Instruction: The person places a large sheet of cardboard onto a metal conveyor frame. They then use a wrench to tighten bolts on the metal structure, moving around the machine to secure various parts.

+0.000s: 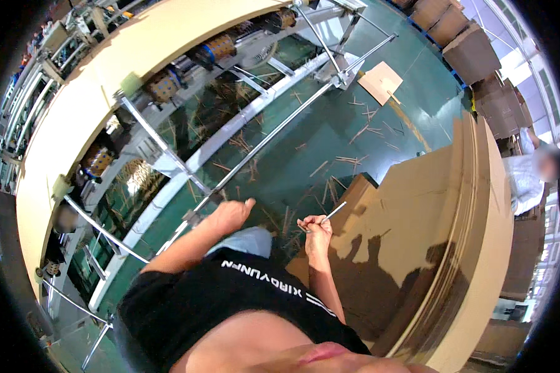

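My right hand (316,231) is closed around a thin silver rod-like tool (330,214) that points up and right, just over the near edge of a tall stack of flat brown cardboard sheets (454,248). My left hand (229,216) is curled into a loose fist with the thumb out and holds nothing; it hovers above the green floor beside a long metal rail (274,133) of the machine frame.
A long machine (168,81) with metal rails and spools runs along the left. Thin cardboard strips (348,160) litter the green floor (330,112). A loose cardboard piece (381,81) lies farther off. Stacked cartons (473,50) stand top right; another person (529,177) is at the right.
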Available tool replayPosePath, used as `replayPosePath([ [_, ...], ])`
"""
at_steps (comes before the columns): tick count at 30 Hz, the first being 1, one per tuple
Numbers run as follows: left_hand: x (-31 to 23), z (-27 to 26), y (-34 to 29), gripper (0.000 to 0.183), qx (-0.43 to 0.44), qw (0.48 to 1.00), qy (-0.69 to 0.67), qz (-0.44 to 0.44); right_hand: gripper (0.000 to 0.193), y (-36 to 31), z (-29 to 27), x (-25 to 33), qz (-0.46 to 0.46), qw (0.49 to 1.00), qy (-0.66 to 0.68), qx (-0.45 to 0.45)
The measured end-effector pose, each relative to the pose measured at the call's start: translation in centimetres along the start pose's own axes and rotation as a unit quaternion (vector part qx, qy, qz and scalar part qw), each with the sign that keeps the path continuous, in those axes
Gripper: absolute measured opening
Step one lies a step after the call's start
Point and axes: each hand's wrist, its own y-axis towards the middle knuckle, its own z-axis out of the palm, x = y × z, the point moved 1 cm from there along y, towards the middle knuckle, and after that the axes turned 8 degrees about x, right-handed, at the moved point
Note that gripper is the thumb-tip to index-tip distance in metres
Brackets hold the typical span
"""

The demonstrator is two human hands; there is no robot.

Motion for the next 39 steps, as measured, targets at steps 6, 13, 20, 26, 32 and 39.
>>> replayPosePath([
  [6, -4.9, -14.3, 21.2, 0.02, -0.011, 0.998, 0.054, 0.043, 0.023, 15.9, -5.4, 9.0, 0.008, 0.999, 0.014, -0.05],
  [13, -4.9, -25.8, 46.1, 0.051, 0.0, 0.994, 0.104, -0.039, 0.019, 42.9, -12.3, 16.0, 0.013, 0.999, -0.009, -0.046],
  [20, -6.3, -35.2, 65.3, 0.019, 0.063, 0.987, 0.144, -0.018, 0.023, 67.7, -13.0, 27.0, 0.077, 0.994, -0.074, 0.013],
  [26, -1.2, -42.0, 85.2, 0.014, -0.085, 0.994, 0.018, 0.069, 0.021, 88.8, -15.2, 32.6, 0.062, 0.991, -0.096, 0.069],
  [32, 3.9, -47.2, 110.1, 0.017, -0.137, 0.988, -0.074, -0.024, 0.019, 110.4, -21.2, 39.0, 0.04, 0.981, -0.19, 0.017],
  [39, 9.1, -60.6, 133.0, 0.022, -0.219, 0.972, -0.055, -0.067, 0.029, 130.9, -25.0, 44.3, 0.035, 0.976, -0.208, -0.049],
])
